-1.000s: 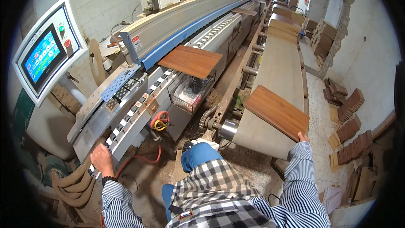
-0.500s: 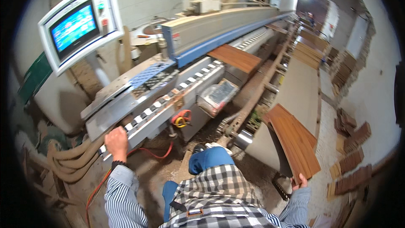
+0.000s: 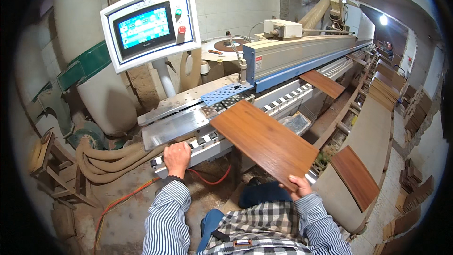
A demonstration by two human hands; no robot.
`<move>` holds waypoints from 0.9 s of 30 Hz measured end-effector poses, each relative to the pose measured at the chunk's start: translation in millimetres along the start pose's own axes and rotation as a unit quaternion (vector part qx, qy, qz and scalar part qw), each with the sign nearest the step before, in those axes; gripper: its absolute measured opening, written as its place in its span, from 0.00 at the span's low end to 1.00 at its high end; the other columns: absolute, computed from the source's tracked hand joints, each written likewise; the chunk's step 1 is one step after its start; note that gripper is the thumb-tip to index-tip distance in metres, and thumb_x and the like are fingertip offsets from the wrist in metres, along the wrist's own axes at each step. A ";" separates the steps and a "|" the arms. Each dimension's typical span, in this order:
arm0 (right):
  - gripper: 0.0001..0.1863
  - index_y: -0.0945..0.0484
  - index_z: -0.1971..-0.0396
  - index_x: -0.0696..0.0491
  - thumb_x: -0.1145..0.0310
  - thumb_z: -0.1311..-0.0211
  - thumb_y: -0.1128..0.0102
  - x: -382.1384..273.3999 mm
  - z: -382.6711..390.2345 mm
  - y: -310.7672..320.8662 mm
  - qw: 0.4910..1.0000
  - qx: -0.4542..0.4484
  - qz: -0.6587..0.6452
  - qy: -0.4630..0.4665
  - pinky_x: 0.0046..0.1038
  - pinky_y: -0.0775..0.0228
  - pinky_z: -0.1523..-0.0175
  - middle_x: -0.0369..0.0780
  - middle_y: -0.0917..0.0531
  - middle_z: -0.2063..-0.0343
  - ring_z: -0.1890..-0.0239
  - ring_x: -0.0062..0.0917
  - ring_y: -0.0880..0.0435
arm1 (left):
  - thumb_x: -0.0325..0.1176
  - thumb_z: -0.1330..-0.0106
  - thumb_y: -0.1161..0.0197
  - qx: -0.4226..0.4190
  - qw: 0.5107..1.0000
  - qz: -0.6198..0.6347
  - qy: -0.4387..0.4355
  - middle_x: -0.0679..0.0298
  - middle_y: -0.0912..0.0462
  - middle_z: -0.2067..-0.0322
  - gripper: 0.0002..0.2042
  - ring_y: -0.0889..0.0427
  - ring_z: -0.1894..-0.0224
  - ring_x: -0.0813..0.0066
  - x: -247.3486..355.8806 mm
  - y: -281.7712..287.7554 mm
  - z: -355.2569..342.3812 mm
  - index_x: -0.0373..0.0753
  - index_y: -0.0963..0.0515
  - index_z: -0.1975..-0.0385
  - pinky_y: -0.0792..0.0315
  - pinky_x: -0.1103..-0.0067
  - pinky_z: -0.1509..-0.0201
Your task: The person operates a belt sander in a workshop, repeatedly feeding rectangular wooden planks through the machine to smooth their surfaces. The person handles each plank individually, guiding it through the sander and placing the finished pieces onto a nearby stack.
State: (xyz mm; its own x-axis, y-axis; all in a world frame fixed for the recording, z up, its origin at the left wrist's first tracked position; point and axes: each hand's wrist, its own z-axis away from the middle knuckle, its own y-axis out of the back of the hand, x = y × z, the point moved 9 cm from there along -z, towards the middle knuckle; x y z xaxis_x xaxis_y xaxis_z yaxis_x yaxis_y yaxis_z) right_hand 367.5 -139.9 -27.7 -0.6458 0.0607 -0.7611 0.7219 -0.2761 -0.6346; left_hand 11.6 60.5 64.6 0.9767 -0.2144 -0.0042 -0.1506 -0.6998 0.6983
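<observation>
My right hand (image 3: 300, 187) grips a brown wood-grain board (image 3: 266, 139) by its near right corner, thumb on top. The board's far left end reaches over the roller rail (image 3: 207, 140) of a long machine, beside a blue perforated plate (image 3: 225, 93); whether it rests there I cannot tell. My left hand (image 3: 177, 158) is closed over the near end of that rail. A second brown board (image 3: 356, 175) lies on the conveyor belt (image 3: 339, 203) at my right. Another board (image 3: 322, 83) sticks out from under the machine's blue-edged beam (image 3: 302, 68).
A control panel (image 3: 150, 26) with a lit screen stands at the left. Below it lie thick hoses (image 3: 106, 163) and orange cables (image 3: 137, 189). Stacked boards (image 3: 383, 92) sit farther along the belt; more stacks (image 3: 415, 193) stand by the right wall. A person (image 3: 389, 49) is far back.
My right hand has carried one board from the conveyor belt leftward to the roller rail; another stays on the belt. The left hand keeps its hold on the rail end. The view has swung left.
</observation>
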 end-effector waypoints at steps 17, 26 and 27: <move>0.25 0.32 0.46 0.57 0.70 0.43 0.38 127.6 -22.2 -183.7 0.904 -0.357 0.117 -0.205 0.24 0.29 0.51 0.43 0.22 0.53 0.54 0.25 0.22 | 0.37 0.43 0.45 0.014 1.000 0.015 -0.003 0.61 0.22 0.82 0.12 0.23 0.76 0.64 -0.7 0.1 0.7 0.41 0.25 0.86 0.33 0.69 0.67; 0.20 0.26 0.53 0.58 0.68 0.45 0.35 123.8 -32.2 -183.4 0.911 -0.338 0.214 -0.098 0.23 0.31 0.51 0.37 0.20 0.60 0.57 0.20 0.23 | 0.37 0.42 0.46 0.010 1.000 0.008 -0.004 0.61 0.23 0.82 0.12 0.23 0.76 0.64 -0.1 -0.6 0.2 0.41 0.25 0.85 0.33 0.69 0.68; 0.20 0.26 0.54 0.58 0.67 0.45 0.34 123.9 -32.2 -182.4 0.910 -0.337 0.221 -0.096 0.24 0.31 0.51 0.37 0.20 0.60 0.57 0.20 0.23 | 0.37 0.42 0.46 0.006 1.000 0.004 -0.003 0.61 0.23 0.82 0.12 0.23 0.76 0.64 -0.2 -1.5 0.1 0.41 0.25 0.85 0.33 0.69 0.68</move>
State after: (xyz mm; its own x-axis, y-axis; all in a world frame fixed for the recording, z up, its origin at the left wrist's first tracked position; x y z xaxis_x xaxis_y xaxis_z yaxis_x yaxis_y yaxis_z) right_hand 163.8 -51.2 -10.6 -0.2409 -0.0999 -0.9654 0.8682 0.4225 -0.2603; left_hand 11.7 61.6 63.4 0.9745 -0.2245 -0.0030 -0.1605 -0.7058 0.6900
